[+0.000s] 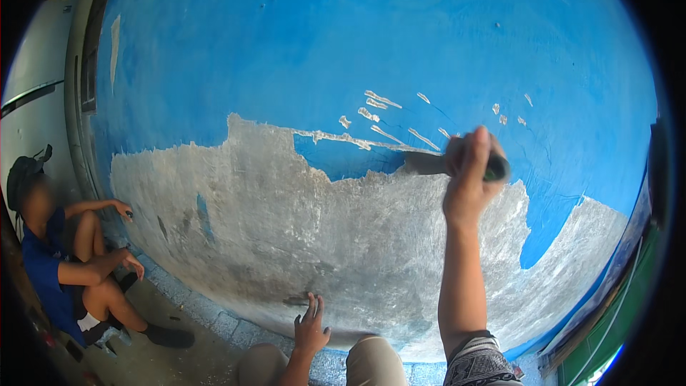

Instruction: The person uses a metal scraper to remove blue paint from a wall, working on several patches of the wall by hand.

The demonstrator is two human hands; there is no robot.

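My right hand (474,177) is closed round the dark handle of a scraper (426,162), whose flat blade lies against the wall where blue paint (353,158) meets bare grey plaster (348,236). Short pale scratches (383,99) mark the blue paint above and left of this hand, with a few more to its upper right. Low at the centre, my left hand (311,329) has its fingers apart, with the fingertips at the lower grey part of the wall; it holds nothing. The hand and the blade are slightly blurred.
At the left another person (48,257) in a blue shirt and dark cap sits by the wall, a small dark object in one hand. Behind stands a pale refrigerator (37,123). Grey blocks (220,321) edge the wall's foot. Green sheeting (611,316) hangs at the right.
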